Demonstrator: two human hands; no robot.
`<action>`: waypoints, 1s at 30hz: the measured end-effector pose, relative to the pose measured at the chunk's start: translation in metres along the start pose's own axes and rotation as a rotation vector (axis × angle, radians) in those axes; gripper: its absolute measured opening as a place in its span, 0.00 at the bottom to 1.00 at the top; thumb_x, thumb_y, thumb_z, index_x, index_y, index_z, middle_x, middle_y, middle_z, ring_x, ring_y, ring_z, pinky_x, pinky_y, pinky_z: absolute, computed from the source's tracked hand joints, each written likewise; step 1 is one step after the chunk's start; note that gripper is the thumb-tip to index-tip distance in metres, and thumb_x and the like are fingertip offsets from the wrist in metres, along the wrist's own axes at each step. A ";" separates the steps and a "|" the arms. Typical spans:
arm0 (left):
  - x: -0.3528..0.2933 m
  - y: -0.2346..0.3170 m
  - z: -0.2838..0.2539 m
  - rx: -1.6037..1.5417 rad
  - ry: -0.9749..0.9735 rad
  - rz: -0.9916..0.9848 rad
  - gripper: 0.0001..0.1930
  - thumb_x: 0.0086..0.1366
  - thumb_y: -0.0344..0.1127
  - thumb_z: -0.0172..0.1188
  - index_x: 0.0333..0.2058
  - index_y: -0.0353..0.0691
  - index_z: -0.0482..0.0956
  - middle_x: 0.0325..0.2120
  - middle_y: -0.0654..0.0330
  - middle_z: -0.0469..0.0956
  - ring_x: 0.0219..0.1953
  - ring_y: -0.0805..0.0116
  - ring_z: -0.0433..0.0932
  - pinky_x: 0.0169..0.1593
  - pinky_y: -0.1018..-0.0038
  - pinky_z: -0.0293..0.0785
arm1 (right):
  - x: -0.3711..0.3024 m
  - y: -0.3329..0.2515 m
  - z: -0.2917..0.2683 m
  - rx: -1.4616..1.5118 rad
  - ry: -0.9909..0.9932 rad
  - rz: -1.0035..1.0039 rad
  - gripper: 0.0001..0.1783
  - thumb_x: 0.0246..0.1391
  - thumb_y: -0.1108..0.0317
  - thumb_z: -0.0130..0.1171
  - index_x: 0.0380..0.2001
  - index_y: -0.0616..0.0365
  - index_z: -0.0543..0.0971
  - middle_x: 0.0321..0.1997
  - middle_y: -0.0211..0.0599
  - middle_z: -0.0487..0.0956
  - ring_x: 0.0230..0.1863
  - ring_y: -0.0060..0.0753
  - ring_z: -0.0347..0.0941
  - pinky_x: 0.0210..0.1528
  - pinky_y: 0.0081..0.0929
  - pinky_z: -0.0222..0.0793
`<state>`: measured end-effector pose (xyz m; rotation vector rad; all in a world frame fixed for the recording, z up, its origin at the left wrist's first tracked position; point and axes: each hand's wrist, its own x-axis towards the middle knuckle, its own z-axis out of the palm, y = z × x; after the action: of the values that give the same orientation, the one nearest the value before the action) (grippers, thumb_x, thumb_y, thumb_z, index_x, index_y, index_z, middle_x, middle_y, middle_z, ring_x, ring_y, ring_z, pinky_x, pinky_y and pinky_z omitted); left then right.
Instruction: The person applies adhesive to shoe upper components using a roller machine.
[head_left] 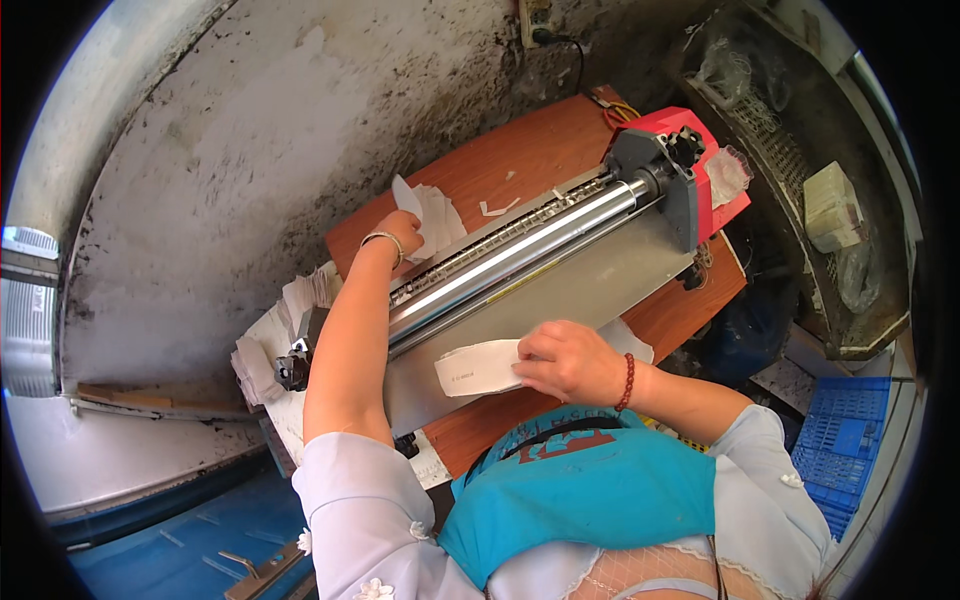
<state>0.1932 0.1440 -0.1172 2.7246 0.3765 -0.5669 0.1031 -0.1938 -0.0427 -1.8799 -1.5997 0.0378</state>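
Note:
Beyond the roller machine [520, 260], my left hand [403, 236] reaches over its far side with the fingers closed on a white rounded sheet piece [406, 197]. A loose pile of similar white pieces [438, 215] lies beside that hand on the wooden table. On the near side, my right hand [570, 362] grips a long white insole-shaped piece [478, 368] by its right end, over the metal feed plate [600, 280]. Small dark print shows on it. Whether it is one piece or a thin stack, I cannot tell. A shiny steel roller [520, 245] runs between my hands.
The machine has a red and black end housing [665, 155] at the right. More white pieces [258, 370] are heaped at its left end. A stained wall [270, 130] stands close behind the brown table [540, 140]. Blue crates [840, 445] and a grimy shelf [780, 170] are at the right.

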 end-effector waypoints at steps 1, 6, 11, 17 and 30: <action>0.002 0.010 0.000 0.000 -0.004 0.009 0.16 0.57 0.33 0.55 0.45 0.40 0.78 0.43 0.56 0.78 0.43 0.58 0.78 0.47 0.65 0.73 | -0.004 0.004 0.004 -0.057 0.013 -0.020 0.09 0.40 0.70 0.62 0.29 0.57 0.77 0.34 0.31 0.72 0.35 0.33 0.68 0.37 0.29 0.67; 0.003 0.037 -0.008 0.018 -0.343 -0.063 0.19 0.59 0.36 0.52 0.49 0.41 0.76 0.48 0.53 0.75 0.48 0.56 0.75 0.52 0.66 0.71 | -0.007 0.002 0.004 -0.189 0.026 -0.064 0.08 0.39 0.72 0.57 0.28 0.59 0.76 0.34 0.32 0.72 0.34 0.32 0.68 0.35 0.28 0.67; 0.005 0.044 -0.010 0.110 -0.321 -0.095 0.18 0.59 0.36 0.51 0.48 0.39 0.77 0.49 0.51 0.75 0.48 0.55 0.75 0.51 0.65 0.71 | -0.008 -0.001 0.004 -0.225 0.023 -0.080 0.07 0.39 0.72 0.57 0.25 0.62 0.76 0.33 0.33 0.71 0.33 0.32 0.68 0.34 0.27 0.67; 0.016 0.037 0.005 0.075 -0.223 -0.183 0.17 0.59 0.36 0.52 0.44 0.37 0.79 0.45 0.48 0.77 0.48 0.54 0.76 0.51 0.66 0.70 | -0.009 -0.007 0.011 -0.270 0.023 -0.061 0.06 0.38 0.72 0.57 0.23 0.62 0.76 0.32 0.33 0.71 0.32 0.33 0.67 0.33 0.27 0.67; -0.029 0.059 -0.009 -0.266 0.075 0.203 0.18 0.56 0.40 0.54 0.45 0.41 0.79 0.42 0.52 0.79 0.45 0.57 0.76 0.52 0.68 0.69 | -0.004 -0.005 0.008 0.015 0.113 0.116 0.05 0.35 0.75 0.62 0.19 0.55 0.76 0.31 0.29 0.74 0.33 0.35 0.69 0.34 0.31 0.69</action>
<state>0.1895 0.0888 -0.0814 2.4931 0.1758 -0.3344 0.0946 -0.1935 -0.0476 -1.9261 -1.4101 -0.0066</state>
